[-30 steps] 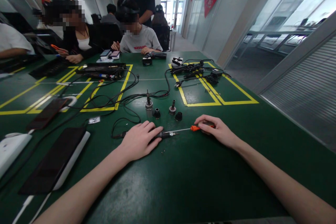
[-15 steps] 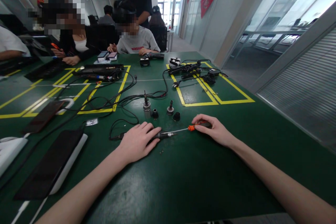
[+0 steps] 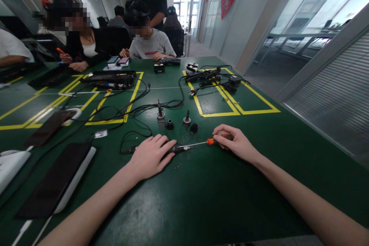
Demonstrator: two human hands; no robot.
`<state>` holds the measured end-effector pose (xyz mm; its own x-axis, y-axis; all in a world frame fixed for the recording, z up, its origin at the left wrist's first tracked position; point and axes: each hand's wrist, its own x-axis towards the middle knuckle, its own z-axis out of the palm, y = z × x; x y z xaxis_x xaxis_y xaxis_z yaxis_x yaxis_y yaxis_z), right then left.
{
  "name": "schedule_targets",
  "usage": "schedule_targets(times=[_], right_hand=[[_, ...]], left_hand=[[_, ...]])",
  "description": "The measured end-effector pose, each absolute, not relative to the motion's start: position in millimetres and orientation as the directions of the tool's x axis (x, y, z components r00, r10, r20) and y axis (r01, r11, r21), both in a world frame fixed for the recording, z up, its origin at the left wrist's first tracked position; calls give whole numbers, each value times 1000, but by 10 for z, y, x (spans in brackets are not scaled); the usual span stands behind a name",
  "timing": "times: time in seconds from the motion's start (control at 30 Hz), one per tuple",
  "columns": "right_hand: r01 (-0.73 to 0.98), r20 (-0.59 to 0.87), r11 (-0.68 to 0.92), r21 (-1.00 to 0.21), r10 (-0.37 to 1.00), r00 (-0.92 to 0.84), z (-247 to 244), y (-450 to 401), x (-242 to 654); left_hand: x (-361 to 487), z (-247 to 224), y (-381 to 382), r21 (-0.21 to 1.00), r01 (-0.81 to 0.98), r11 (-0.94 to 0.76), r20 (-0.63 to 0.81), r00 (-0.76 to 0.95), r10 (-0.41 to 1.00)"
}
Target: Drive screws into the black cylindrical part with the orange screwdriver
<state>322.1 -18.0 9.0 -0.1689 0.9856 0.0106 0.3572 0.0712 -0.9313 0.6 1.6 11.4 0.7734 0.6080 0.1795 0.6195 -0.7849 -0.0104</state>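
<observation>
My left hand [image 3: 152, 156] lies over a black pen-shaped corded tool [image 3: 172, 148] with a metal tip, its fingers curled round the body and holding it against the table. In my right hand [image 3: 236, 143] is a screwdriver [image 3: 210, 141] with an orange and dark handle, pinched between thumb and fingers. Its thin shaft points left and ends at the front part of the black tool; exact contact is too small to tell. Just beyond stand a tall metal part [image 3: 160, 117], a shorter metal part [image 3: 186, 119] and two small black caps, one being the right cap [image 3: 194, 127].
Tiny bits [image 3: 177, 167] lie before my left hand. Black cables [image 3: 138, 109] run across the green table [image 3: 219, 207]. Phones, including a large dark one [image 3: 54, 180], lie left. A cord bundle [image 3: 207, 77] sits at the back right. Other people [image 3: 151, 42] are across the table.
My right thumb and fingers have shifted slightly on the screwdriver, and more orange shows on its handle. My left hand and the black tool stay in place.
</observation>
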Motion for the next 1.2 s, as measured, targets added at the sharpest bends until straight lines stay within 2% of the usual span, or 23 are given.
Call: schedule_targets(times=[0.1, 0.27, 0.47, 0.77, 0.97, 1.2], right_hand=[[338, 7, 54, -940, 990, -139, 95, -165, 3237], [358, 66, 121, -926, 985, -161, 129, -158, 3235], [328, -35, 38, -944, 976, -214, 109, -169, 3223], [300, -17, 45, -953, 979, -201, 74, -150, 3243], [357, 50, 122, -926, 978, -203, 104, -150, 3252], [324, -36, 41, -945, 973, -226, 131, -169, 3217]], left_hand=[[12, 106, 11, -29, 614, -789, 171, 780, 601], [14, 109, 14, -41, 608, -793, 147, 789, 597], [6, 103, 12, -20, 615, -789, 146, 782, 606], [3, 103, 29, 28, 616, -787, 195, 769, 609], [2, 106, 20, 12, 615, -788, 179, 774, 607], [6, 100, 20, -8, 612, -791, 184, 778, 601]])
